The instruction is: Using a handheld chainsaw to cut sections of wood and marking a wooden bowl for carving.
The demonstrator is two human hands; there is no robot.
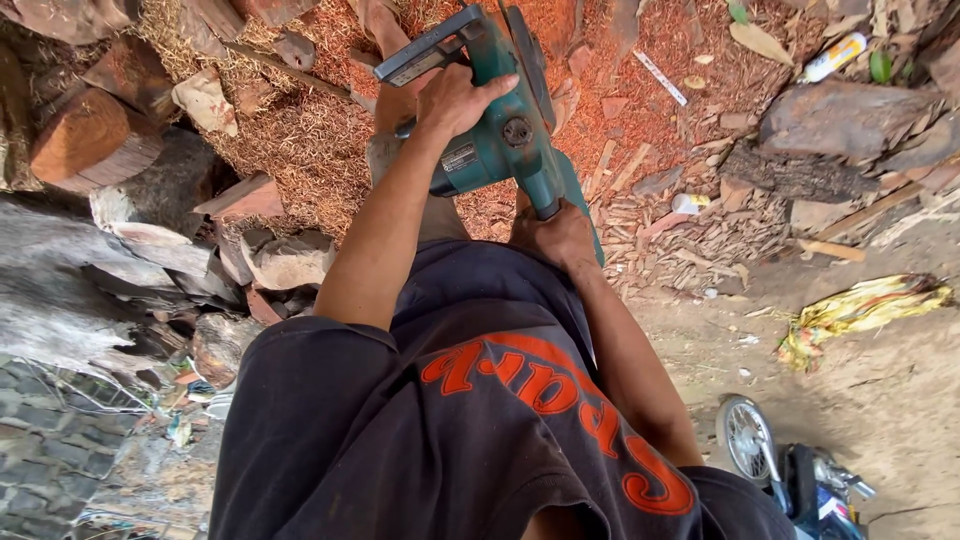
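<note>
I hold a teal power saw (505, 130) with both hands, above a ground covered in reddish sawdust (300, 140). My left hand (455, 100) grips the saw's front handle on top. My right hand (555, 235) is closed around the rear handle, close to my dark shirt with orange lettering (470, 420). A reddish piece of wood (385, 50) lies just beyond and under the saw's front; the saw's cutting part is hidden behind the body of the tool.
Cut logs (90, 135) and rough wood chunks (840, 120) ring the sawdust. Wood chips, a white bottle (835, 57) and a small can (688, 203) lie at right. A yellow wrapper (860, 305) is on bare dirt. A motorbike wheel (750, 435) shows at bottom right.
</note>
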